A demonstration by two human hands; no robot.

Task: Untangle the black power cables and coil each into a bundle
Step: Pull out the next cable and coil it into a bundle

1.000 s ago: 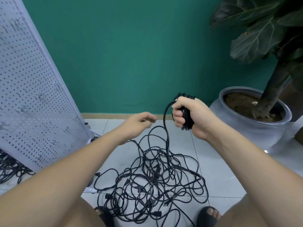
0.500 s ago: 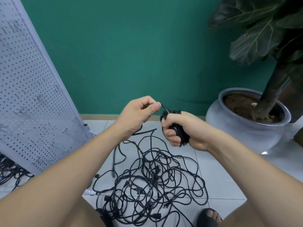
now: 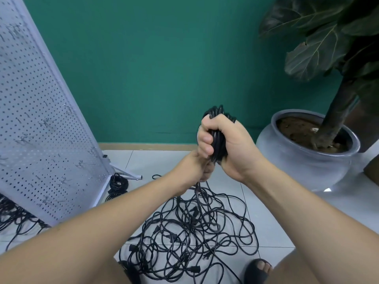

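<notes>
Head view is showing us working over the floor point(image 3: 266, 212), with the pegboard point(image 3: 41, 119) standing well off to the left of our hands and the plant pot point(image 3: 303, 167) sitting to their right. Below both hands the tangle of black power cables point(image 3: 190, 232) is lying loose on the tiles, with many loops crossing and plugs scattered through it. Further to the left of the hands, at the pegboard's foot, small finished bundles point(image 3: 118, 181) are lying. From that we are judging the job as part done, with most of the pile yet to be coiled.

Our right hand point(image 3: 227, 146) is wrapping fully round the coil point(image 3: 219, 141), fingers curled tight and loops poking out above the knuckles. Our left hand point(image 3: 195, 168) is sitting just beneath it and touching it. Its fingers are partly hidden but are curling round the feed strand point(image 3: 198, 188), which is running straight down into the tangle.

We are reading this as a winding step. To do it well, we are wanting the right hand gripping firmly so the loops are not springing apart. The left hand should be letting the strand slide through a light pinch, feeling for knots before they are reaching the coil. Pulling upward gently is mattering here, since a hard tug is likely dragging neighbouring loops tight. Where the strand is snagging, we are better off pausing and shaking the pile loose.
</notes>
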